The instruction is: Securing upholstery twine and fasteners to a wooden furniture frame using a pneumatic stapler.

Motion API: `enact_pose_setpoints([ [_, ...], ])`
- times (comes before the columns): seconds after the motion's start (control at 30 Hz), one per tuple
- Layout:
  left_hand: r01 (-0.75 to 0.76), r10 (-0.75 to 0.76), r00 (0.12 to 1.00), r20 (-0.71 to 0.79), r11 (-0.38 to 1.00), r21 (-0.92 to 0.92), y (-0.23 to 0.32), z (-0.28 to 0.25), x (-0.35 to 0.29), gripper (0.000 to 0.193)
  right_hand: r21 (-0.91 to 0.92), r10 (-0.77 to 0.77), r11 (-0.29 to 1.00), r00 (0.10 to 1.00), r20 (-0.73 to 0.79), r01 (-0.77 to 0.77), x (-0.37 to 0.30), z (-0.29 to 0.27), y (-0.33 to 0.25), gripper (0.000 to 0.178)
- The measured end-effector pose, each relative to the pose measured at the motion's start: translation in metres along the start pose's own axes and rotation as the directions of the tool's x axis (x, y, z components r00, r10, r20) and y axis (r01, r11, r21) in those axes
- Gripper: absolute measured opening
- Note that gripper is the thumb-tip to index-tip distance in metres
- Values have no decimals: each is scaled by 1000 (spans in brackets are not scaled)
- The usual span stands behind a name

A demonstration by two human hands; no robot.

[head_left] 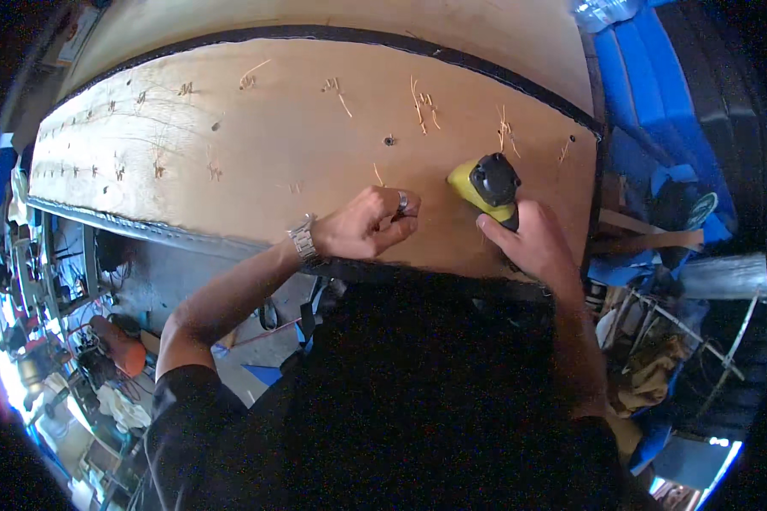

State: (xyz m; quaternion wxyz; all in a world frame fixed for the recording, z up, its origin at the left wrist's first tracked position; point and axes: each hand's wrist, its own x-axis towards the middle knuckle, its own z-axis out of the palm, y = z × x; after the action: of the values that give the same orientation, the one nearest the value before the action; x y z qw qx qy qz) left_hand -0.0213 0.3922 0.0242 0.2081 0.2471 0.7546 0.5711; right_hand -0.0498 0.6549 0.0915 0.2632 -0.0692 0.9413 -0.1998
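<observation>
My right hand (pixel 533 243) is wrapped round the grip of a yellow and black staple gun (pixel 483 186), held over the near right part of a large wooden panel (pixel 273 145). To its left, my left hand (pixel 373 223) is closed near the panel's front edge, with a ring and a metal watch (pixel 303 238) on it. What its curled fingers hold, if anything, is hidden. A loose strand of twine (pixel 378 175) shows just beyond its knuckles. Zigzag tufts of twine (pixel 424 106) stand in two rows across the wood, several with long loose ends.
Dark trim edges the panel, and small holes (pixel 389 140) dot its surface. Another pale panel (pixel 358 17) rises behind it. Blue wrapped material (pixel 656 77) is at the right, above a metal frame (pixel 690 328) and wood offcuts. Cluttered tools and an orange object (pixel 119 347) lie at the left.
</observation>
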Motion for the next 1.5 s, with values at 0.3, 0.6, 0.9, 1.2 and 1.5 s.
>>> enact_pose_setpoints([
  [0.3, -62, 46, 992, -116, 989, -137, -20, -24, -25, 12, 41, 15, 999, 996, -86, -12, 8, 5, 11, 31],
  [0.6, -12, 56, 978, -201, 977, 214, -58, -63, -28, 7, -28, -283, 958, 955, 85, 286, 13, -11, -63, 31],
  [0.9, -87, 158, 969, -190, 937, 337, -71, -50, -31, 15, -99, -293, 941, 924, 247, 325, 41, 5, -95, 31],
  [1.2, -43, 105, 984, -141, 922, 385, -64, -53, -25, 16, -96, -288, 941, 917, 275, 324, 43, 8, -91, 28],
  [1.5, 84, 183, 838, -514, 887, 454, -47, -1, -52, 15, 263, -397, 901, 900, 182, 345, 34, 6, -59, 25],
])
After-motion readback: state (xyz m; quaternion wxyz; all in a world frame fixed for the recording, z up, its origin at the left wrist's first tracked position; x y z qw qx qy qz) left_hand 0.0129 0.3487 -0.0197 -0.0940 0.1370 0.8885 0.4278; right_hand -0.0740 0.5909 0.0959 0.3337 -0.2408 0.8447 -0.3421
